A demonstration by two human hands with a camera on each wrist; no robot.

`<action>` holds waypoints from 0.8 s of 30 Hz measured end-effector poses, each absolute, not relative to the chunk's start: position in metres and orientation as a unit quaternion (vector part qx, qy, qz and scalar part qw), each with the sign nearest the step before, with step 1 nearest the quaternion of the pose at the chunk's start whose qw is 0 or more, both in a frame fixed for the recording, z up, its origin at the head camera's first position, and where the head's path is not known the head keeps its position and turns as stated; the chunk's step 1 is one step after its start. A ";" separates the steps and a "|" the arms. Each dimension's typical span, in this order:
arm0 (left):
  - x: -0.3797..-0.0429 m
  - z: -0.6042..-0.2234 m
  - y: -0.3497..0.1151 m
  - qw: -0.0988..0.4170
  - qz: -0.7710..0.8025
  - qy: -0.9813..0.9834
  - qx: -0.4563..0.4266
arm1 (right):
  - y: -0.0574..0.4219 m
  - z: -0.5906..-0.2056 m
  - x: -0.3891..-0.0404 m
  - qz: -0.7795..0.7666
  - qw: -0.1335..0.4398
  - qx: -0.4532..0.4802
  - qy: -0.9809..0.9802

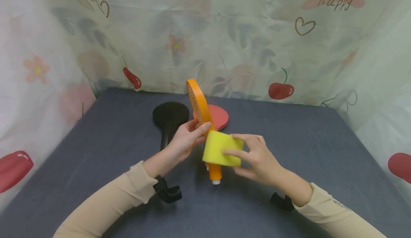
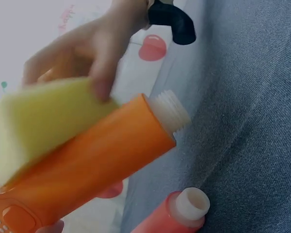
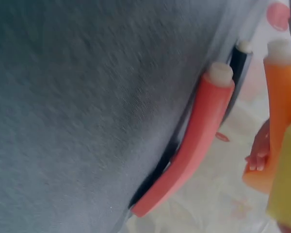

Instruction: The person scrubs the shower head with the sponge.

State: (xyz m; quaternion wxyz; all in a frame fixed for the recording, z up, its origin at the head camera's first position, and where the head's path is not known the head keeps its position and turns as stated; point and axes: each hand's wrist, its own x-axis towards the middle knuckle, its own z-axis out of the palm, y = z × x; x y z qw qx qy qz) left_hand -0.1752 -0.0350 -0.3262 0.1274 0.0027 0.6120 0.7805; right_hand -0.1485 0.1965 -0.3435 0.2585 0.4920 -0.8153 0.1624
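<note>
In the head view, my left hand (image 1: 184, 140) grips an orange shower head (image 1: 216, 172) around its neck, with the spray face tilted up and to the left. A yellow sponge (image 1: 219, 148) is pinched between the thumb and fingers of my right hand (image 1: 260, 159). That sponge lies against the shower head's handle and hides part of it. The left wrist view shows the handle's white threaded end (image 2: 170, 111) bare, just beyond the sponge. In the right wrist view the orange handle (image 3: 281, 87) stands at the right edge.
A black shower head (image 1: 170, 115) lies on the dark table (image 1: 289, 134) behind my left hand. Behind the orange one lies a red shower head (image 1: 219, 115), partly hidden. A patterned curtain (image 1: 224, 45) hangs behind the table and along its sides.
</note>
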 end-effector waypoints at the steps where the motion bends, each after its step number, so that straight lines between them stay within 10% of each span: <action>1: -0.175 -0.327 -0.035 0.129 0.779 0.613 0.004 | 0.197 -0.342 -0.150 0.167 0.266 0.479 -0.820; 24: -0.172 -0.329 -0.036 0.146 0.800 0.580 0.039 | 0.195 -0.341 -0.146 0.184 0.256 0.496 -0.809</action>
